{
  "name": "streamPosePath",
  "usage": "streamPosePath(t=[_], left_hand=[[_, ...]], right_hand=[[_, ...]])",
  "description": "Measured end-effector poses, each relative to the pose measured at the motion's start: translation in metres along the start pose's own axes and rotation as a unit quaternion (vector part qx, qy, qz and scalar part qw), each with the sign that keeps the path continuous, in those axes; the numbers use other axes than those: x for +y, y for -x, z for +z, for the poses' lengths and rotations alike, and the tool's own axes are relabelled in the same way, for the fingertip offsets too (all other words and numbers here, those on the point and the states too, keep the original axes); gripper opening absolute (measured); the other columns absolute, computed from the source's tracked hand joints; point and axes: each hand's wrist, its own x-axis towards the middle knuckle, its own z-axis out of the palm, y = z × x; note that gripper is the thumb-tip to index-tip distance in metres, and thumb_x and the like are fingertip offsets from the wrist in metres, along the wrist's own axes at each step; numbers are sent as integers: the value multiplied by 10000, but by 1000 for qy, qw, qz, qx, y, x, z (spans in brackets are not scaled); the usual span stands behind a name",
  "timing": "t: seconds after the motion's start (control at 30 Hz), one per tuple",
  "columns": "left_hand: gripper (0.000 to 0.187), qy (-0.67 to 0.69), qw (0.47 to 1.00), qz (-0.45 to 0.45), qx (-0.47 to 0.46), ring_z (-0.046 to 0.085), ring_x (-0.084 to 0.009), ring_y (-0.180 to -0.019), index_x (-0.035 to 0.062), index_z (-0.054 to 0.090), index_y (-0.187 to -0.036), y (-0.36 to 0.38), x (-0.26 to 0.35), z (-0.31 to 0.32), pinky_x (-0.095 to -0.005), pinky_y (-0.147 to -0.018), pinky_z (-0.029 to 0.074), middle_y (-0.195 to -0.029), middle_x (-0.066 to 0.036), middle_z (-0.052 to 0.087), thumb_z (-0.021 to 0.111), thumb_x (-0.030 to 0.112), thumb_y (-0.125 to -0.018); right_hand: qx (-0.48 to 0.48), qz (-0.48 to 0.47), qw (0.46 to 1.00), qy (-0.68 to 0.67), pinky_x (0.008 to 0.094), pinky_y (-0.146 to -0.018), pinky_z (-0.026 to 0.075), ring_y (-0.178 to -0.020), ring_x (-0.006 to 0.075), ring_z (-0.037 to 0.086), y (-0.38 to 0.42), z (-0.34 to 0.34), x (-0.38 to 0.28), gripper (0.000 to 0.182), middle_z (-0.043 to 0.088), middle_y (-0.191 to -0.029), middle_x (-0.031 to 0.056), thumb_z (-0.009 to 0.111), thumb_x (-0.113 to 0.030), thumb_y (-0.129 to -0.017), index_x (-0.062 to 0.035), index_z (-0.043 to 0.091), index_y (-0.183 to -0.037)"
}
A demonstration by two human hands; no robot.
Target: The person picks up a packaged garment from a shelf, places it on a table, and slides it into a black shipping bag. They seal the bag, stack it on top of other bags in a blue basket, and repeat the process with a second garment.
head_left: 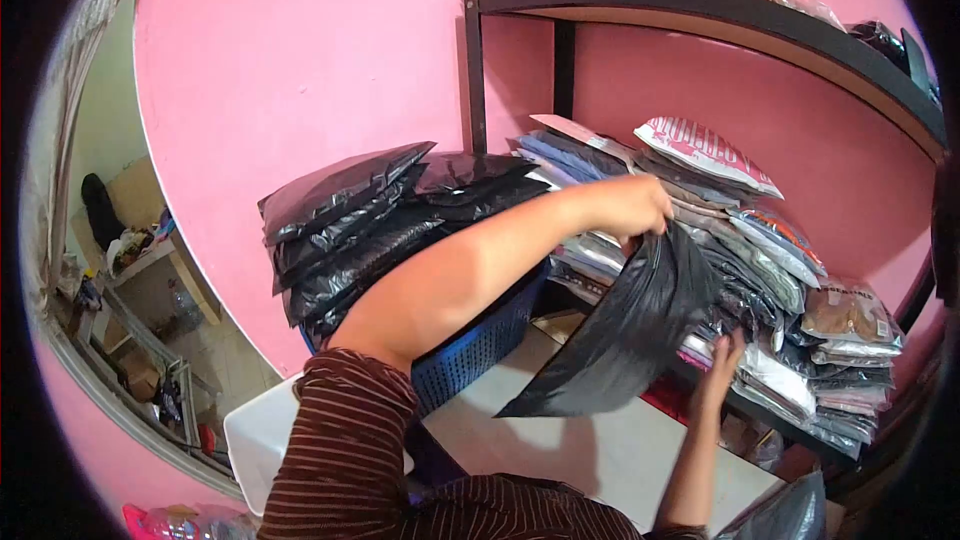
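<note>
A black plastic bag (625,330) hangs in the middle of the head view, its lower corner trailing to the left. My left hand (640,208) is closed on the bag's upper edge, in front of the shelf. Lower right, my right hand (722,360) is raised beside the bag with its fingers apart, near the folded packed clothes (775,375) on the shelf. It holds nothing that I can see.
Black packages (345,205) are piled on a blue basket (475,350) at the left. A black-framed shelf (700,2) carries stacks of bagged clothes. A white container (262,435) stands lower left, and a doorway opens beyond it.
</note>
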Motion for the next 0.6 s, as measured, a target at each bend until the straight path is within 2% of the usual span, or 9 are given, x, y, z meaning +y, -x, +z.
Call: streamPosePath(t=[0.07,0.1,0.13,0.2,0.27,0.33,0.4,0.53,0.6], left_hand=[[294,22,998,-40,47,651,-209,-643,-87,601,-1080,8,14,-26,-340,-536,558,-820,-136,641,584,70,-832],[266,43,996,-44,62,657,-215,-653,-84,617,-1047,5,6,-40,-340,-553,567,-821,-135,641,582,59,-825],[240,62,994,-50,75,662,-221,-664,-81,632,-1015,1,-1,-54,-340,-569,576,-822,-135,641,580,47,-818],[183,86,986,-41,136,662,-227,-663,-68,654,-941,3,-11,-87,-344,-583,585,-817,-121,640,579,29,-806],[162,26,977,-33,209,661,-212,-742,-48,665,-903,19,-14,-127,-358,-663,587,-822,-110,646,558,46,-825],[155,69,964,-7,257,645,-185,-829,-6,665,-882,46,-25,-166,-366,-781,568,-842,-90,643,534,71,-850],[63,168,931,-5,324,644,-206,-804,5,615,-843,62,-61,-220,-359,-766,583,-835,-94,620,564,40,-831],[132,212,888,-51,404,655,-221,-840,-28,576,-943,113,-135,-280,-354,-756,574,-858,-143,638,538,41,-838],[233,-268,801,-238,480,675,-268,-776,-86,527,-1021,142,-163,-287,-366,-709,581,-886,-201,654,534,81,-858]], right_hand=[[-105,85,991,-10,312,-757,417,-827,138,518,30,-22,115,430,532,-911,45,538,-499,-908,-105,487,-1073],[-92,52,994,25,313,-749,412,-873,153,524,82,14,102,421,527,-948,51,543,-524,-898,-120,426,-898],[-131,290,945,-78,353,-796,440,-937,189,538,123,44,78,594,538,-1025,73,506,-615,-879,-48,468,-1051],[-232,440,844,-200,439,-880,460,-1028,239,559,153,99,77,774,559,-1140,117,453,-691,-856,-30,426,-1258],[-358,444,712,-409,531,-933,446,-1157,277,527,146,157,64,873,522,-1277,163,410,-726,-842,-49,331,-1388],[-420,300,703,-489,515,-928,460,-1183,283,522,124,211,23,796,507,-1317,163,410,-693,-866,-70,373,-1359],[-397,287,710,-506,456,-934,474,-1161,278,536,84,253,13,688,507,-1321,146,472,-581,-904,-53,395,-1338],[-307,183,786,-504,406,-901,498,-1109,266,558,43,341,-31,566,536,-1246,101,656,-119,-835,-120,404,-1341],[-205,206,873,-392,424,-839,496,-1053,257,542,54,375,-49,984,468,-1258,109,667,-7,-748,-249,60,-1483]])
